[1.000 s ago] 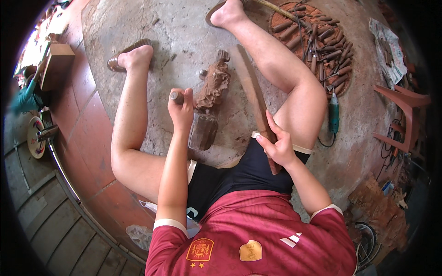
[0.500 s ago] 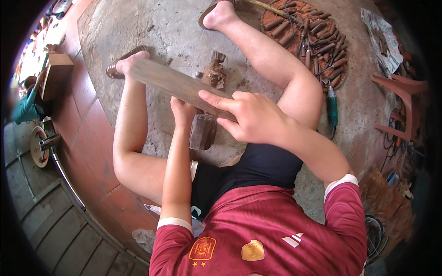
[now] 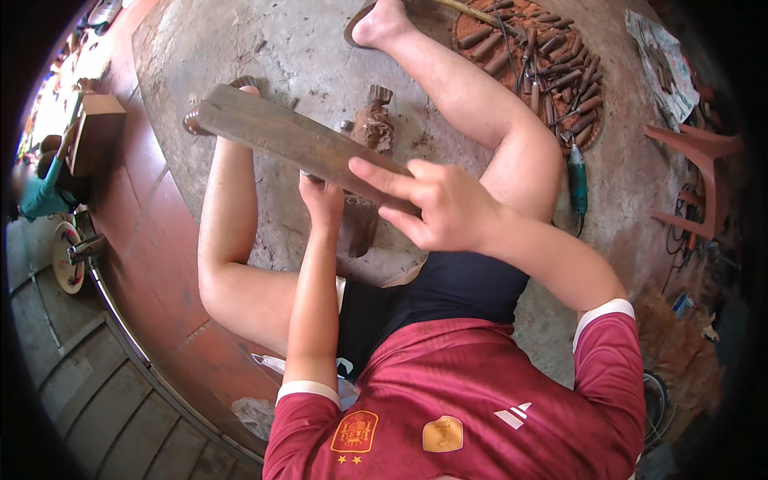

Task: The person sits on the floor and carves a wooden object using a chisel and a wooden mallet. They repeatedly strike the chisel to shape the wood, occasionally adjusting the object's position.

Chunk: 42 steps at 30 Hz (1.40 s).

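My right hand (image 3: 448, 204) grips the near end of a long, flat wooden mallet (image 3: 284, 132), index finger stretched along its face. The mallet slants up to the left, over my left hand and across my left shin. Below it, my left hand (image 3: 322, 200) is closed in a fist. A small dark end pokes out at the top of this fist; the rest of what it holds is hidden. Between my legs on the floor lies a brown carved wood piece (image 3: 373, 128), partly covered by the mallet. A dark wooden block (image 3: 358, 232) shows behind my left wrist.
At the upper right, a round tray of reddish shavings (image 3: 464, 20) holds several wooden-handled chisels (image 3: 564, 80). A green power tool (image 3: 577, 184) lies below it. A brown plastic stool (image 3: 708, 176) stands at the right. Another person (image 3: 48, 188) is at far left near a wooden box (image 3: 100, 132).
The mallet's far end has shifted left and slightly up, and its blur is gone. My left fist has moved a little right and down, with a dark end now showing at its top.
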Each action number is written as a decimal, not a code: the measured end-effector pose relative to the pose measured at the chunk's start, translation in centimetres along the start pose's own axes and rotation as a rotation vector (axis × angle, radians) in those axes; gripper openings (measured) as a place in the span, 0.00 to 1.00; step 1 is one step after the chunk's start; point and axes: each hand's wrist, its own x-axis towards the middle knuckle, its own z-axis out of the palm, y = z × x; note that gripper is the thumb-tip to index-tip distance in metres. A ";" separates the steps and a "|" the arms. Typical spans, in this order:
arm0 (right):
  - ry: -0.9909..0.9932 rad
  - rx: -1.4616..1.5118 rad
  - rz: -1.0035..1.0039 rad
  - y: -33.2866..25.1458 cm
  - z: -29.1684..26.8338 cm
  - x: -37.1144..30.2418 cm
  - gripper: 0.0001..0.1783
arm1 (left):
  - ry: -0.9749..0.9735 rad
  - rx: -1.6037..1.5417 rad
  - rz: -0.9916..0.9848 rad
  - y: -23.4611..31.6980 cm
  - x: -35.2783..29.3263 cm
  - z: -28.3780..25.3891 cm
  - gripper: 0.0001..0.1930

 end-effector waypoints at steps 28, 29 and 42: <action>0.074 -0.137 -0.137 -4.3 6.4 -7.4 0.36 | 0.100 -0.218 -0.003 0.4 -2.6 -0.3 0.11; 0.062 -0.200 -0.119 -3.9 6.9 -7.7 0.36 | 0.108 -0.224 -0.006 0.6 -2.6 -0.2 0.11; -0.128 -0.070 0.090 -5.0 5.0 -6.3 0.36 | 0.221 -0.266 -0.035 -1.0 -2.3 -0.1 0.12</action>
